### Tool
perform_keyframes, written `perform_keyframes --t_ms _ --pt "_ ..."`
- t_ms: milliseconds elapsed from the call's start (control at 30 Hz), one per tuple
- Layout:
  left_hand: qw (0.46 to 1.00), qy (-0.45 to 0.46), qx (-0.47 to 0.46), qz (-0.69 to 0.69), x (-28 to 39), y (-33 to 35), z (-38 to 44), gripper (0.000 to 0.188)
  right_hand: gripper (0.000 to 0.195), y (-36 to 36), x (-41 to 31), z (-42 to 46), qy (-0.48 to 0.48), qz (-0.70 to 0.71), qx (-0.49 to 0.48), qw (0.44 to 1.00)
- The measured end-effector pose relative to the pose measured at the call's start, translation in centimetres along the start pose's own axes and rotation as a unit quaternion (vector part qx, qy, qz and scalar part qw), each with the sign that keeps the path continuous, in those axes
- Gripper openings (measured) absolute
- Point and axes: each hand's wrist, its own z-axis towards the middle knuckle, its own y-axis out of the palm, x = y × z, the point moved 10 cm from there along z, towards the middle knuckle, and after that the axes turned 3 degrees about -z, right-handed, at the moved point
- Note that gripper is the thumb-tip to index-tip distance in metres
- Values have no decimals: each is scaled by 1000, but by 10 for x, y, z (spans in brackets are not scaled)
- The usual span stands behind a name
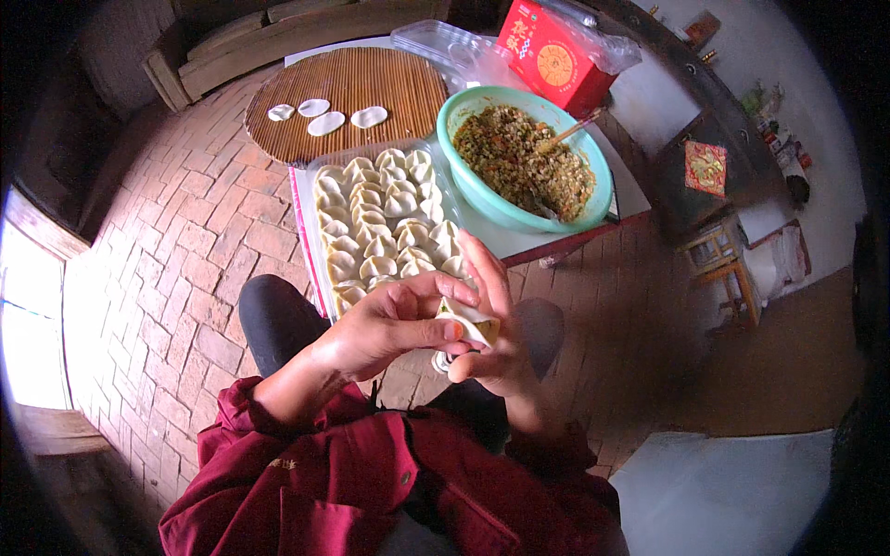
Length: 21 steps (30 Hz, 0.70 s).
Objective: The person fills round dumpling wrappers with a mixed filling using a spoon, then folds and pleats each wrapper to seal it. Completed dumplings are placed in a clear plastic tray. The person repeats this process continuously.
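Observation:
Above my lap, my left hand (396, 320) and my right hand (494, 340) both pinch a partly folded dumpling (470, 324) with some filling visible inside. Just beyond them, a clear plastic tray (311, 208) holds rows of folded dumplings (379, 244). Behind the tray lies a round reed mat (375, 73) bearing several flat dough wrappers (326, 124). To the right, a mint-green plastic bowl (455, 170) contains chopped filling (514, 156), with wooden chopsticks (570, 131) stuck in it.
A red cardboard box (549, 59) with writing and clear plastic containers (445, 45) stand at the back of the low table (629, 184). A wooden stool (730, 267) is farther right. A wooden bench (278, 45) stands at the back left on the brick floor (174, 229).

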Motion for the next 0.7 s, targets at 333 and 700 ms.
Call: perform_keyframes --t_ms 333,700 --pt "990 -12 -12 138 4 11 -9 25 67 6 -47 1 -185 -206 -66 959" --pt "999 -15 40 -31 -6 14 -11 55 72 -13 -40 -7 -151 -64 50 985"
